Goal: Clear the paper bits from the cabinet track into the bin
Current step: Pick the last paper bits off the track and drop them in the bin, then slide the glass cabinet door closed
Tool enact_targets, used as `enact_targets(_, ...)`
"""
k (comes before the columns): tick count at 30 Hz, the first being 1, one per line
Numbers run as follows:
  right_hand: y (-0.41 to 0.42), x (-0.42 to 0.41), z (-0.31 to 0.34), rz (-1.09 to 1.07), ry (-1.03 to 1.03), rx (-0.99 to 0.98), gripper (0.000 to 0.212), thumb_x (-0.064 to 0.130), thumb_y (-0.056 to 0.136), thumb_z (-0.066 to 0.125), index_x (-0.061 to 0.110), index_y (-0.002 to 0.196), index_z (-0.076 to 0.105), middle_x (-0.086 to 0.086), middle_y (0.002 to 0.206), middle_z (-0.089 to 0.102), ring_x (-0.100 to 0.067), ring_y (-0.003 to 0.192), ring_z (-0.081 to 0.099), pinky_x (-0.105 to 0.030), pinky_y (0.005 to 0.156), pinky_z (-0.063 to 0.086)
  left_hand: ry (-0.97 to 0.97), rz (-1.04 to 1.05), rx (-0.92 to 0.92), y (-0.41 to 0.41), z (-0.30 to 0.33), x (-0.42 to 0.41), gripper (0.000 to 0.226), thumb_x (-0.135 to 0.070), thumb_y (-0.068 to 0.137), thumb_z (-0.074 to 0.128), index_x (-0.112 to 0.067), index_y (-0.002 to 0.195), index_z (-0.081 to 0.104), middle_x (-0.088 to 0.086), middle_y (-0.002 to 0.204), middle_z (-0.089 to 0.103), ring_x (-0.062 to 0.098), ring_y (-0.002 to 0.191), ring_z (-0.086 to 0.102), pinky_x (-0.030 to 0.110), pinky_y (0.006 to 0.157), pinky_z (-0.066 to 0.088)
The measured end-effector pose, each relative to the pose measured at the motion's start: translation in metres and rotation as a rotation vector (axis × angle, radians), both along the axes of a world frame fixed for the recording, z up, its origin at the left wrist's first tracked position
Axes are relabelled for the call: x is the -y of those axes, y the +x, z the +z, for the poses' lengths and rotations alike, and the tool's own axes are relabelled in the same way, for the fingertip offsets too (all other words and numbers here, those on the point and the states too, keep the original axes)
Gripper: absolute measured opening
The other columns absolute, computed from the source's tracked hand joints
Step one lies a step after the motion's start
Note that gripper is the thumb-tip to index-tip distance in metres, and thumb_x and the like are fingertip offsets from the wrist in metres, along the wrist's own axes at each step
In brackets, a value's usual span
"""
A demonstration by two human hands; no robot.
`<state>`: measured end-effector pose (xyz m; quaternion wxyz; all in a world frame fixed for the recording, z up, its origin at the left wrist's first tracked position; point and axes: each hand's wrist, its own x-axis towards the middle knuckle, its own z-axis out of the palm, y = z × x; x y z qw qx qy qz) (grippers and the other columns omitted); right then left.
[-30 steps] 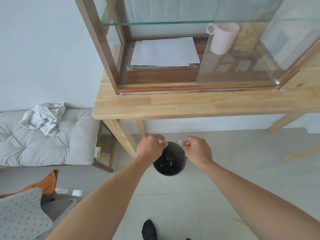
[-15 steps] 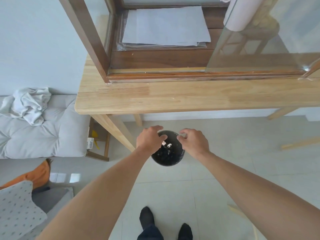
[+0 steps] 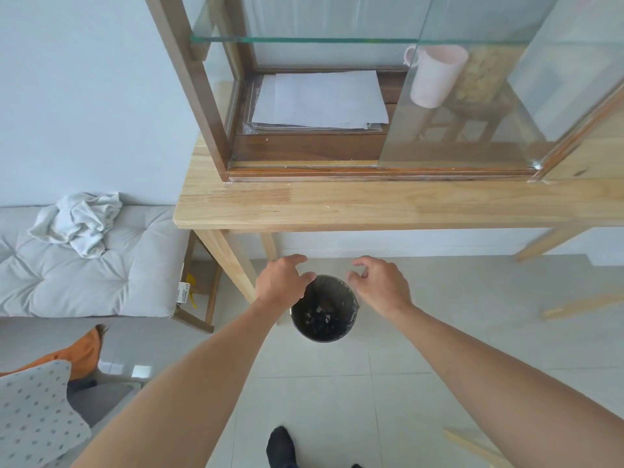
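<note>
Paper bits in the bin, both grips empty above it

The paper bits (image 3: 319, 315) lie at the bottom of the bin (image 3: 351, 320), which stands on the floor under the surface (image 3: 371, 204) edge. My left hand (image 3: 282, 282) and right hand (image 3: 380, 285) hover over its rim, fingers spread loose, holding nothing, so anything falls inside. The cabinet track (image 3: 371, 172) above looks almost clean; I cannot tell about small specks.
</note>
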<state>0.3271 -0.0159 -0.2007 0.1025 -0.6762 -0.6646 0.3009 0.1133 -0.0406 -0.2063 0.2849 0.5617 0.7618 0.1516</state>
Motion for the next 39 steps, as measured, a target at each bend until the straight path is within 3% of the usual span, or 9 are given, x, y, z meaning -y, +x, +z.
enact_targets(3,0.007,0.006,0.023,0.013,0.04,-0.012,0.039,0.045,0.099,0.064,0.029,0.134,0.072,0.02,0.077,0.063,-0.016,0.088,0.068,-0.032,0.08,0.052,0.036,0.011,0.009,0.002,0.028,0.011,0.046,-0.045,0.096,0.069,-0.032,0.139,0.063,-0.013,0.063,0.069,0.007,0.067,0.069,0.035,0.072,0.061)
enact_targets(6,0.013,0.012,0.051,0.031,0.101,-0.018,0.039,0.048,0.1,0.064,0.03,0.134,0.072,0.023,0.075,0.061,-0.015,0.085,0.066,-0.033,0.081,0.053,0.066,0.004,0.01,0.002,0.059,0.019,0.046,-0.045,0.097,0.068,-0.031,0.14,0.062,-0.011,0.068,0.071,0.013,0.076,0.071,0.041,0.08,0.062)
enact_targets(11,0.019,0.01,0.109,0.075,0.207,-0.018,0.039,0.047,0.101,0.064,0.031,0.135,0.071,0.021,0.077,0.063,-0.018,0.089,0.07,-0.033,0.079,0.052,0.179,0.03,-0.014,-0.004,0.124,0.022,0.043,-0.047,0.096,0.07,-0.027,0.135,0.066,-0.006,0.088,0.076,0.013,0.079,0.071,0.037,0.077,0.061)
enact_targets(15,0.017,-0.002,0.159,0.069,0.302,-0.049,0.04,0.041,0.1,0.065,0.03,0.138,0.07,0.017,0.081,0.067,-0.024,0.101,0.072,-0.038,0.087,0.057,0.257,0.06,-0.047,-0.015,0.173,0.017,0.039,-0.049,0.096,0.069,-0.031,0.131,0.067,-0.008,0.064,0.072,0.011,0.073,0.07,0.035,0.075,0.06)
enact_targets(24,0.014,-0.028,0.221,0.028,0.446,-0.094,0.042,0.042,0.097,0.07,0.031,0.137,0.07,0.02,0.077,0.064,-0.023,0.101,0.073,-0.037,0.082,0.054,0.416,0.1,-0.077,-0.039,0.223,0.004,0.047,-0.051,0.094,0.069,-0.033,0.138,0.064,-0.012,0.056,0.069,0.013,0.081,0.067,0.035,0.076,0.056)
enact_targets(27,0.018,-0.034,0.233,0.039,0.499,-0.093,0.041,0.038,0.099,0.069,0.028,0.138,0.07,0.013,0.09,0.073,-0.025,0.101,0.073,-0.039,0.082,0.056,0.471,0.138,-0.05,-0.05,0.234,0.0,0.054,-0.061,0.092,0.067,-0.034,0.139,0.062,-0.012,0.059,0.069,0.01,0.08,0.067,0.033,0.07,0.05)
enact_targets(33,0.033,-0.048,0.257,0.052,0.649,-0.042,0.05,0.035,0.102,0.068,0.025,0.15,0.06,0.003,0.129,0.063,-0.028,0.112,0.067,-0.044,0.087,0.057,0.583,0.192,-0.11,-0.07,0.25,-0.007,0.049,-0.064,0.094,0.061,-0.026,0.123,0.058,-0.012,0.087,0.066,0.023,0.088,0.065,0.039,0.068,0.049)
enact_targets(36,0.042,-0.055,0.265,0.051,0.769,0.014,0.054,0.026,0.1,0.073,0.018,0.151,0.059,-0.006,0.142,0.055,-0.034,0.128,0.056,-0.053,0.096,0.058,0.618,0.228,-0.098,-0.078,0.251,-0.01,0.072,-0.067,0.093,0.06,-0.03,0.151,0.037,-0.008,0.119,0.063,0.02,0.107,0.062,0.039,0.076,0.048)
enact_targets(39,0.055,-0.061,0.27,0.096,1.012,0.171,0.064,0.012,0.089,0.08,0.017,0.149,0.059,-0.011,0.148,0.05,-0.036,0.133,0.046,-0.056,0.103,0.056,0.617,0.252,-0.085,-0.081,0.25,-0.012,0.093,-0.066,0.091,0.064,-0.034,0.16,0.011,0.003,0.148,0.047,0.029,0.128,0.053,0.05,0.088,0.052)
